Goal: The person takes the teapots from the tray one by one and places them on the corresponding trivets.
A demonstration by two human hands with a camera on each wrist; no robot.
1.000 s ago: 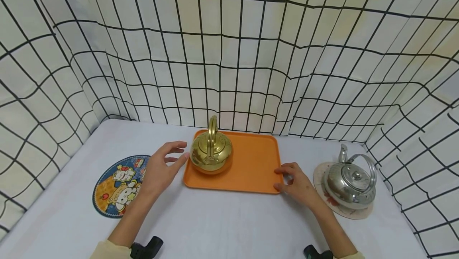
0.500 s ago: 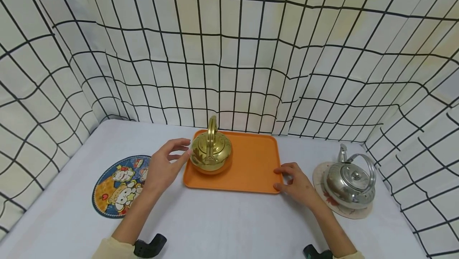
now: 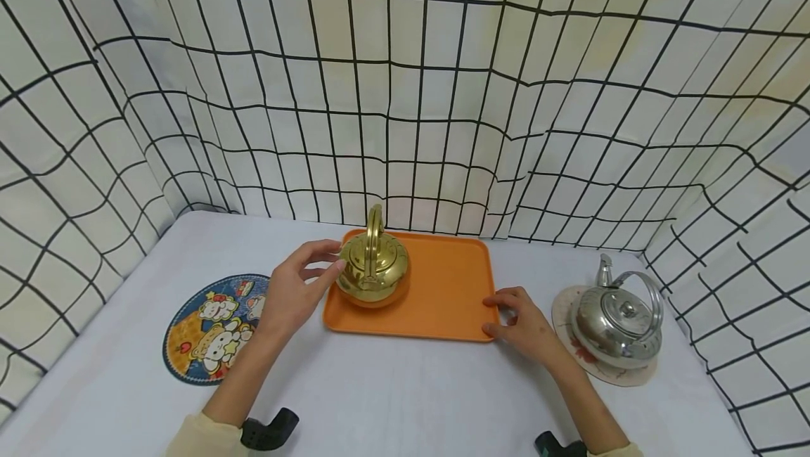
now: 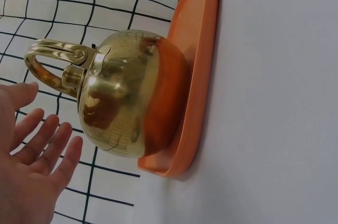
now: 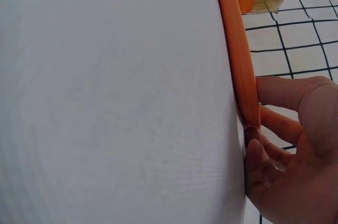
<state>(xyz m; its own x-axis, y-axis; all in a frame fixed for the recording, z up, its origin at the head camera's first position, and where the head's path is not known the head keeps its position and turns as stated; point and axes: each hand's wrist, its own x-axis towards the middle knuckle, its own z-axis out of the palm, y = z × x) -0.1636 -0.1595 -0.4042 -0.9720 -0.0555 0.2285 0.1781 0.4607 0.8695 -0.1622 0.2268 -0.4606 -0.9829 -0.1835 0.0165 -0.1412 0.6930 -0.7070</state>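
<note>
head view: gold kettle [image 3: 373, 267] on orange tray [image 3: 452, 288], abt mid-frame. my l hand [image 3: 292, 295], fingers spread, just left of it; r hand [image 3: 524, 325] pinches tray's right edge, lower r of centre. imo best: brace tray, reach w/o bumping kettle.
</note>
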